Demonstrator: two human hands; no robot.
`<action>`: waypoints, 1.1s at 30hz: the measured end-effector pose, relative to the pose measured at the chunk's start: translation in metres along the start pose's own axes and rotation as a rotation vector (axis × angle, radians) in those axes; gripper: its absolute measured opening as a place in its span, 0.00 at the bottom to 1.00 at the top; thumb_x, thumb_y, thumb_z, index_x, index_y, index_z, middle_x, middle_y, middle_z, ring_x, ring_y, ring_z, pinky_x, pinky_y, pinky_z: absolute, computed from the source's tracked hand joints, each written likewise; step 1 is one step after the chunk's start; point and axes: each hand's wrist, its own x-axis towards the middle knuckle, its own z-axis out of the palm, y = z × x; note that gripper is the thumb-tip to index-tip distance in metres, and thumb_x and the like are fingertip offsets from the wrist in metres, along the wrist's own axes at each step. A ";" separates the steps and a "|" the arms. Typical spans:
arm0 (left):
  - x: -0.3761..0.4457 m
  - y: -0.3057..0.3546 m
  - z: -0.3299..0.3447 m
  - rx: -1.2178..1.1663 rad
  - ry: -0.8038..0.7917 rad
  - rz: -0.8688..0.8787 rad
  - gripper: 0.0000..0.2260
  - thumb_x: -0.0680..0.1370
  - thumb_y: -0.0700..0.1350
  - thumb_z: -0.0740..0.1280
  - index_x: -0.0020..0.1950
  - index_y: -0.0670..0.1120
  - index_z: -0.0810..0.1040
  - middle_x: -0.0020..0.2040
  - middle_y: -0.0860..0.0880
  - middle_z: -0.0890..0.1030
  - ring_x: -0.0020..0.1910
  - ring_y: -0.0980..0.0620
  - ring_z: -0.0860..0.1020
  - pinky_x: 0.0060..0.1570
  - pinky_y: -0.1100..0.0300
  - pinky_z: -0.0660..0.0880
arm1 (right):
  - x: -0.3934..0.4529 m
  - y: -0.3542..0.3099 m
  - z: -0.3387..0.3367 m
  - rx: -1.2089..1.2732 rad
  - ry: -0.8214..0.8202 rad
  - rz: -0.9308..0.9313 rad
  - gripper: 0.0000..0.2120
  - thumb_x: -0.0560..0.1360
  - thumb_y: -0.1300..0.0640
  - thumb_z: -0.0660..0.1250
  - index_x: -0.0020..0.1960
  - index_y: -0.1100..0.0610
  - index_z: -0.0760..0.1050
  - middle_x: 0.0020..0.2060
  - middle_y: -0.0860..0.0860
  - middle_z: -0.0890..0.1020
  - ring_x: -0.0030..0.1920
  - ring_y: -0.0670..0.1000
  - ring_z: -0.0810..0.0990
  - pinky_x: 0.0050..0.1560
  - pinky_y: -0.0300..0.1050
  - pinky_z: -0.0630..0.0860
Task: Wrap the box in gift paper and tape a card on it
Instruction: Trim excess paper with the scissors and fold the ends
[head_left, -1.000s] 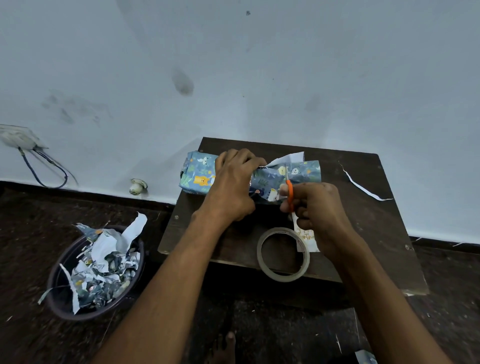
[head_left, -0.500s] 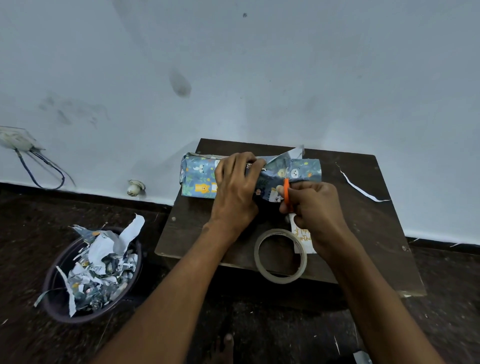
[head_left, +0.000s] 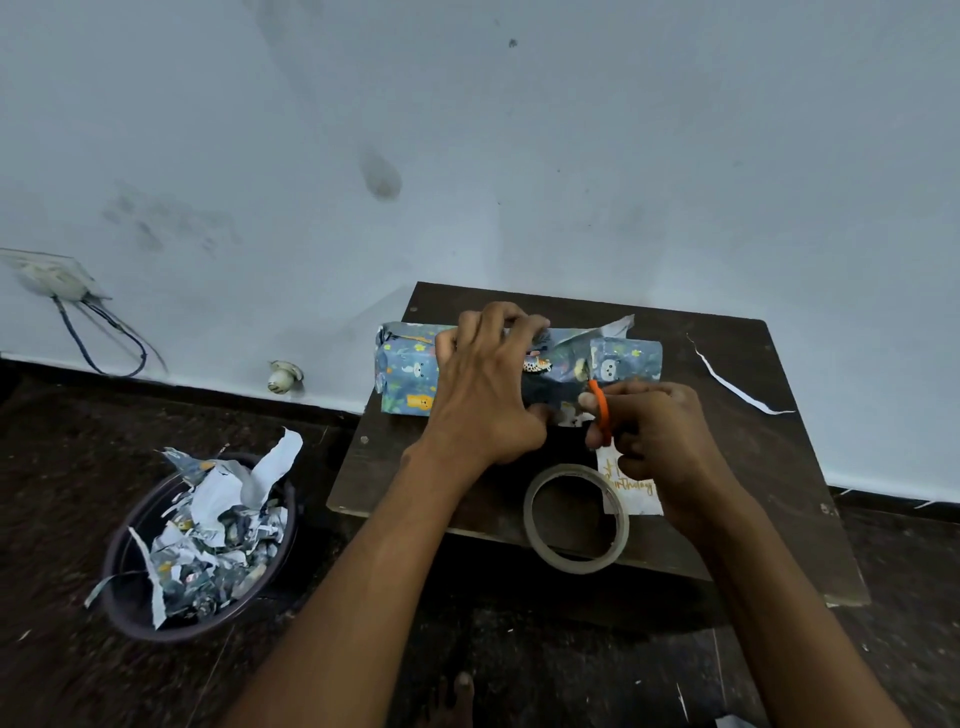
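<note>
A box wrapped in blue animal-print gift paper (head_left: 410, 374) lies across the back of the small dark table (head_left: 769, 467). My left hand (head_left: 485, 387) lies over its middle, fingers curled over the top edge, gripping it. My right hand (head_left: 654, 431) holds orange-handled scissors (head_left: 600, 405) whose blades point up into the loose paper on the box's right part (head_left: 623, 358). A white card with gold lettering (head_left: 631, 486) lies on the table under my right wrist. A ring of clear tape (head_left: 574, 519) rests at the table's front edge.
A dark bin (head_left: 124, 603) full of paper scraps stands on the floor to the left. A thin white paper strip (head_left: 732, 382) lies at the table's right back. A wall socket with wires (head_left: 62, 283) sits at the left. The wall rises right behind the table.
My left hand has shifted slightly on the box and the paper flap on the right has been pushed down. The scissors stay at the paper's lower edge.
</note>
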 end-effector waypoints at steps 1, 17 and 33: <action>0.000 0.000 0.000 -0.003 0.005 0.001 0.33 0.64 0.56 0.75 0.68 0.53 0.73 0.65 0.52 0.71 0.62 0.51 0.67 0.55 0.59 0.54 | -0.001 0.000 -0.001 0.005 -0.008 0.009 0.06 0.74 0.65 0.69 0.44 0.69 0.81 0.29 0.61 0.79 0.21 0.45 0.61 0.22 0.37 0.57; 0.000 0.000 0.000 0.061 0.001 -0.006 0.26 0.72 0.54 0.74 0.70 0.60 0.77 0.64 0.53 0.74 0.61 0.50 0.68 0.51 0.57 0.52 | -0.013 -0.002 -0.004 0.039 -0.090 0.022 0.11 0.78 0.57 0.67 0.44 0.66 0.80 0.29 0.63 0.78 0.22 0.47 0.59 0.20 0.34 0.57; -0.001 0.001 -0.002 0.041 -0.024 0.012 0.22 0.69 0.50 0.74 0.62 0.62 0.82 0.63 0.52 0.74 0.60 0.49 0.68 0.52 0.55 0.52 | -0.013 -0.013 0.014 0.118 0.007 0.047 0.10 0.79 0.61 0.66 0.47 0.69 0.79 0.34 0.67 0.76 0.16 0.42 0.68 0.18 0.32 0.62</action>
